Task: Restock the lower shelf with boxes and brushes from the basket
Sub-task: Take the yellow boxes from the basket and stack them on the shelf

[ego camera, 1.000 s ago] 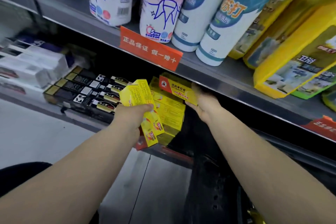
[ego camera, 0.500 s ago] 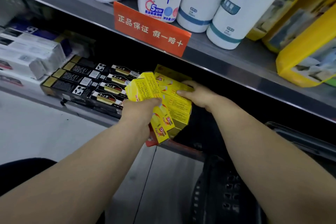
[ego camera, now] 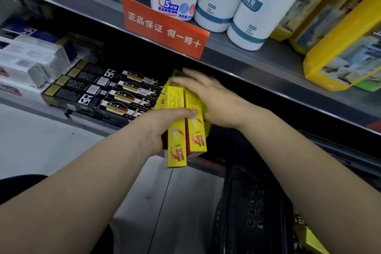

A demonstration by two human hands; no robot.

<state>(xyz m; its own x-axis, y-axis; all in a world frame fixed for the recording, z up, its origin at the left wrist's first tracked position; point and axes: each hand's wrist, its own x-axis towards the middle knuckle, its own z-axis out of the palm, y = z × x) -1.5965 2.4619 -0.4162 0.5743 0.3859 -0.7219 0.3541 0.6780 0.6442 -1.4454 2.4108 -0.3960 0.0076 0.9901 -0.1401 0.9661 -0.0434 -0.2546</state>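
- Your left hand (ego camera: pixel 158 128) grips two long yellow boxes (ego camera: pixel 186 121) side by side, thumb laid across their tops; they jut out past the front edge of the lower shelf (ego camera: pixel 86 123); each carries fine red print up top and a small red emblem near its lower end, too small to read.
- Your right hand (ego camera: pixel 212 99) lies with fingers straight over the upper ends of those boxes and the yellow stack (ego camera: pixel 165 97) on the shelf behind them; the two hands are close together, nearly touching at the boxes.
- Just left of the yellow stack lie black boxes (ego camera: pixel 107 90) in rows, with gold ends, barcodes and a white brush-lettered name you cannot make out.
- Further left sit white boxes (ego camera: pixel 31 62), blurred.
- An orange tag (ego camera: pixel 165 29) clipped to the upper shelf edge reads "正品保证 假一赔十".
- Above it stand white bottles (ego camera: pixel 218 0); one shows "5分钟", two show "500ml".
- Yellow packs (ego camera: pixel 346 43) stand at the right of the upper shelf.
- The black basket (ego camera: pixel 253 208) sits below your right forearm, something yellow showing by its right rim.
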